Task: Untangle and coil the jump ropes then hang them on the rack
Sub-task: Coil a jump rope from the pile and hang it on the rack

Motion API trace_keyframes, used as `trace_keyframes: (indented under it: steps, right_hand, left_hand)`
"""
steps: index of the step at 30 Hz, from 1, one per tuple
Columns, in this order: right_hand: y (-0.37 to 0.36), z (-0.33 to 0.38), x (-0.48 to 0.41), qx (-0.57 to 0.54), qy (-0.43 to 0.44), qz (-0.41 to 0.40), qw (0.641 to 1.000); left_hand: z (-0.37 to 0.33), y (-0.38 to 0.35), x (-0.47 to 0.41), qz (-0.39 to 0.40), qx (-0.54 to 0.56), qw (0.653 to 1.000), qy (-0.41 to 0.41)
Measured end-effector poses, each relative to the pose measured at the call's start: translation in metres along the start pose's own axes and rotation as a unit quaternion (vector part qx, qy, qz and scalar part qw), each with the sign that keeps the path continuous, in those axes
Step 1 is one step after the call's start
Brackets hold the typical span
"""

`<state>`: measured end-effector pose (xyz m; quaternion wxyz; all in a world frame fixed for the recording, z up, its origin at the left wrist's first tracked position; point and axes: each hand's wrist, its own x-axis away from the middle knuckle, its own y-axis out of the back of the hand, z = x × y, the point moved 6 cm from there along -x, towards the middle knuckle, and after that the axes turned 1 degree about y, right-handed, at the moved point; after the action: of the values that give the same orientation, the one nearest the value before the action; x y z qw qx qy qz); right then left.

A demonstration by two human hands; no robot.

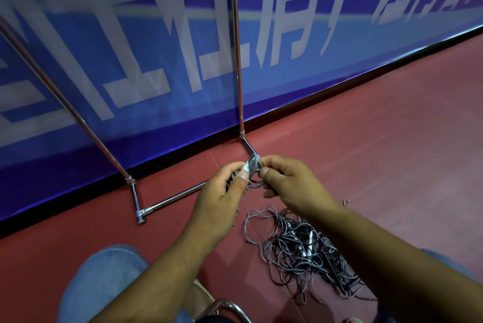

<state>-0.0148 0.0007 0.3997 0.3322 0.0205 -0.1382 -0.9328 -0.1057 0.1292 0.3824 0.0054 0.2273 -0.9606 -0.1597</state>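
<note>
Left hand point(222, 193) and right hand point(288, 181) pinch one small coil point(254, 175) above the floor point(392, 139) near its wall edge, while the tangled pile point(300, 252) lies nearer and the rack point(236, 61) shows nothing hung, so most remains.

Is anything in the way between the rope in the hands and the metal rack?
Nothing visible. The left hand and right hand hold the coiled rope in open air right in front of the rack. The rack's top is out of frame, so that part cannot be checked.
</note>
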Motion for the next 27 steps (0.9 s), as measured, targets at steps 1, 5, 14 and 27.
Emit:
trace_keyframes:
  steps: [1, 5, 14, 27]
  right_hand:
    - [0.000, 0.001, -0.001, -0.015, 0.001, -0.007, 1.000]
    - [-0.001, 0.006, -0.006, -0.069, 0.015, -0.046, 0.996]
    - [-0.007, 0.014, -0.008, -0.003, 0.029, -0.034, 0.999]
    - [-0.003, 0.058, -0.023, 0.010, 0.045, -0.148, 0.988]
  left_hand:
    - [0.000, 0.001, -0.001, -0.002, -0.004, 1.000, 0.003]
    - [-0.002, 0.002, -0.001, -0.002, -0.016, 1.000, 0.016]
    - [0.009, 0.009, -0.004, -0.024, -0.129, 0.991, 0.021]
    - [-0.007, 0.029, 0.000, -0.045, -0.140, 0.988, 0.035]
